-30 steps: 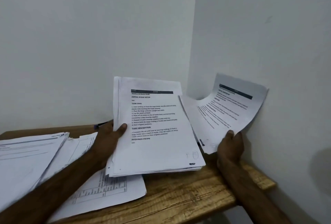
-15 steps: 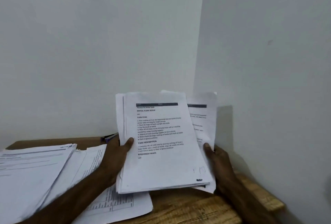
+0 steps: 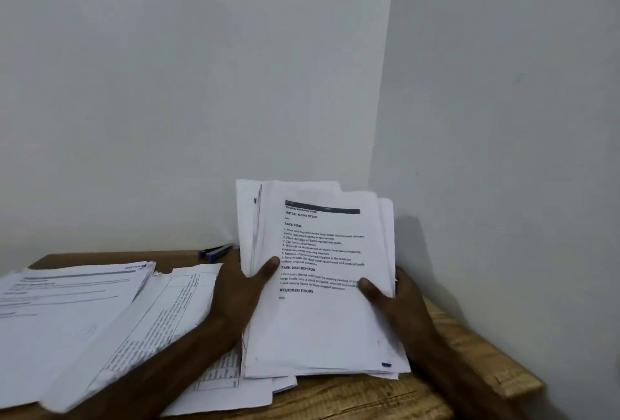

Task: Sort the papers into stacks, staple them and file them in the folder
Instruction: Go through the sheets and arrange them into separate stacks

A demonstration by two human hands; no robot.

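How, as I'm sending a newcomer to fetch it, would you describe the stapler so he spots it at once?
Start at the wooden table in the corner. Along its back edge, just behind the left hand gripping the raised stack, lies the stapler. It is the only small blue-and-black thing there; everything around it is white papers.

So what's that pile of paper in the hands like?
The pile of paper is a thick bunch of white printed sheets with uneven edges. The top page has a dark bar and black headings like TASK GOAL. It tilts up, bottom edge down by the wooden table. The left hand grips its left edge, the right hand its right.
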